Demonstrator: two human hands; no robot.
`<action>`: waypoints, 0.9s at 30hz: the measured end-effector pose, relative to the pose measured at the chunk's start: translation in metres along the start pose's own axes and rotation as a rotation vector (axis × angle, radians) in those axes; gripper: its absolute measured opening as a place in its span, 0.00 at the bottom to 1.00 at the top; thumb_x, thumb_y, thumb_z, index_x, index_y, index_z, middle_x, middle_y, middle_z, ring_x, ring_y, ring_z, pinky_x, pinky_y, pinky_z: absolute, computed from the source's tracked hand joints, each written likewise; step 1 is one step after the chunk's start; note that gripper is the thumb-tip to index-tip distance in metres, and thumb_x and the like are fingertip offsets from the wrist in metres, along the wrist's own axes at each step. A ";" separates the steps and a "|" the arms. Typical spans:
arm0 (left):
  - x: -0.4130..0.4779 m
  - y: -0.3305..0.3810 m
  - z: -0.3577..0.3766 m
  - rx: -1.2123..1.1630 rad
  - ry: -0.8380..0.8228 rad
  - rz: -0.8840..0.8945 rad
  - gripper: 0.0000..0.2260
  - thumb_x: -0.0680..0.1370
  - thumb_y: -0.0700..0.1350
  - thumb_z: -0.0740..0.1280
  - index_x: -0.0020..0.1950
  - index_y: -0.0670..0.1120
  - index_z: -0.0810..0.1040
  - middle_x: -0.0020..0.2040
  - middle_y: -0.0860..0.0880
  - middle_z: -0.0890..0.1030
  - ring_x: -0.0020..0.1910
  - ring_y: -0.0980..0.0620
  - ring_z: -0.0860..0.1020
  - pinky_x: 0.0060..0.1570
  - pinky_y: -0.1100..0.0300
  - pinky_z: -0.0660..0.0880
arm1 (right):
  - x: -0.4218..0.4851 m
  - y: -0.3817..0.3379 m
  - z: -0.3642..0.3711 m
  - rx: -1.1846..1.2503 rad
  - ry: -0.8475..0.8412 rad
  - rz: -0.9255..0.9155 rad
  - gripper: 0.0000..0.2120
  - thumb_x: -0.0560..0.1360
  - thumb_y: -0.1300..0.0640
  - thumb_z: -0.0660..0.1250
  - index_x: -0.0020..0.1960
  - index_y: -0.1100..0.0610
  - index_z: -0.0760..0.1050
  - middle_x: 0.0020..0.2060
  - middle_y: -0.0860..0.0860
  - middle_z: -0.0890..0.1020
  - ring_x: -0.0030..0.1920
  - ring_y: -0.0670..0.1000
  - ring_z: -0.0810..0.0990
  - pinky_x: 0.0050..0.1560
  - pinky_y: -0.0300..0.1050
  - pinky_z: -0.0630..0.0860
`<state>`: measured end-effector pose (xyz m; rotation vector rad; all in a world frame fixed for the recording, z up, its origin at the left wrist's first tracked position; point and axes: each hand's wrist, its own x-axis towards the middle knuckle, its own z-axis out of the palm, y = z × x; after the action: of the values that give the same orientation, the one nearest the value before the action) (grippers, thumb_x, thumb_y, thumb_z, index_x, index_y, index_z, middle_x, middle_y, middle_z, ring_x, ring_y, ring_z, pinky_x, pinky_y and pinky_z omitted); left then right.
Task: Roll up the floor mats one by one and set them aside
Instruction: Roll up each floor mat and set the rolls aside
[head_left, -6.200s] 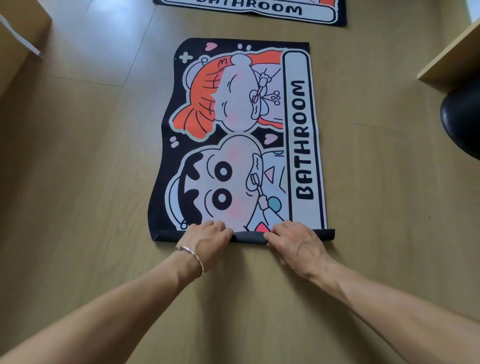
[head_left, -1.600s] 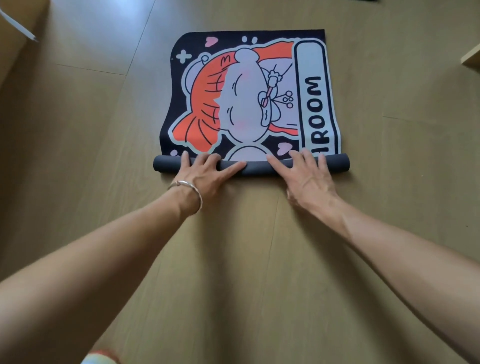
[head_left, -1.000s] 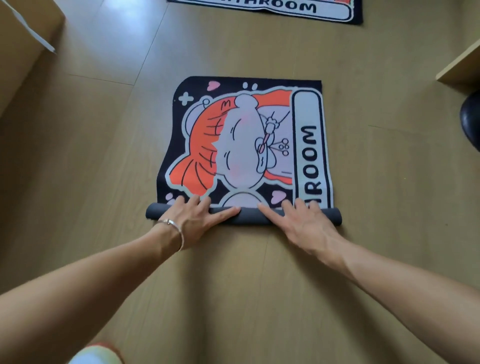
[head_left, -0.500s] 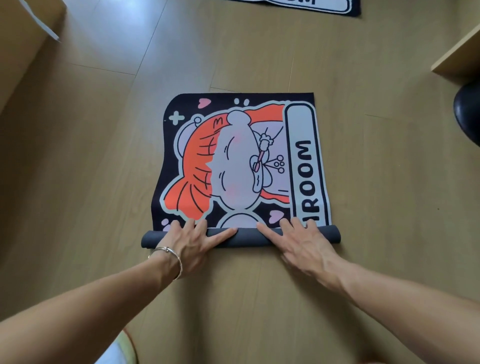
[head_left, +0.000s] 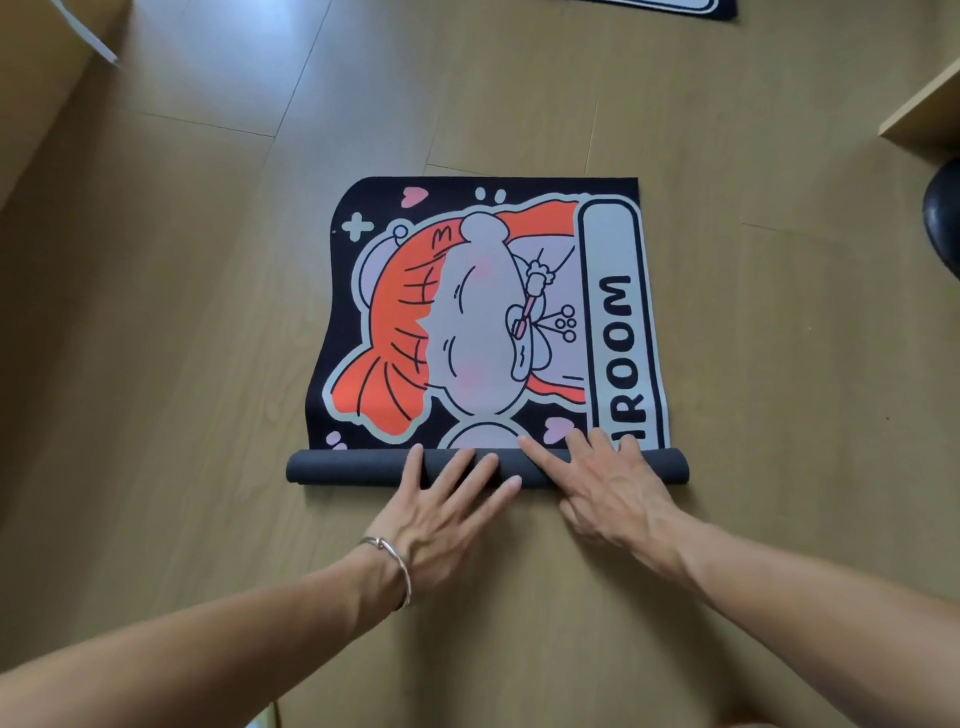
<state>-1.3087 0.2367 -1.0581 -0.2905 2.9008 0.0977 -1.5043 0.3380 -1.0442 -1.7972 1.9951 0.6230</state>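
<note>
Approx half rolled w/ mat (head_left: 483, 312) flat on the floor (head_left: 208, 364), left hand (head_left: 441, 519) + right hand (head_left: 613, 493) pressing flat-fingered on the roll (head_left: 343, 467), 2nd mat (head_left: 675, 5) untouched at top, so lots left tbh.

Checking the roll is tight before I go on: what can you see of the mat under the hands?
The mat is thin and flexible, black-edged, printed with an orange-haired cartoon figure and a pale strip reading ROOM. Its near end is wound into a dark, even roll lying crosswise on the wood floor; the rest lies flat, left edge wavy. The left hand and right hand press straight fingers on the roll's middle and right.
</note>
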 end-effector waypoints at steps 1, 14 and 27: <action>0.000 0.005 0.002 -0.017 -0.029 -0.014 0.27 0.72 0.51 0.51 0.71 0.47 0.61 0.68 0.43 0.69 0.66 0.42 0.64 0.53 0.31 0.69 | 0.000 -0.001 0.000 0.011 -0.009 0.006 0.34 0.78 0.49 0.53 0.76 0.44 0.35 0.58 0.57 0.67 0.45 0.54 0.62 0.45 0.51 0.63; 0.044 -0.033 -0.005 -0.014 -0.233 -0.088 0.31 0.75 0.61 0.46 0.74 0.47 0.62 0.72 0.47 0.68 0.69 0.44 0.69 0.62 0.35 0.65 | 0.008 -0.029 -0.020 0.170 -0.048 0.096 0.38 0.79 0.49 0.53 0.75 0.55 0.29 0.76 0.56 0.37 0.75 0.62 0.33 0.70 0.66 0.37; 0.049 -0.048 -0.017 0.020 -0.185 -0.140 0.31 0.76 0.60 0.46 0.76 0.46 0.53 0.73 0.41 0.64 0.72 0.41 0.64 0.62 0.32 0.63 | 0.056 0.001 -0.034 0.181 -0.068 0.115 0.46 0.73 0.28 0.50 0.76 0.52 0.30 0.77 0.55 0.37 0.75 0.61 0.36 0.71 0.66 0.41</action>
<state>-1.3490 0.1792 -1.0544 -0.4546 2.6881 0.0688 -1.5104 0.2727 -1.0475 -1.5451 2.0483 0.5119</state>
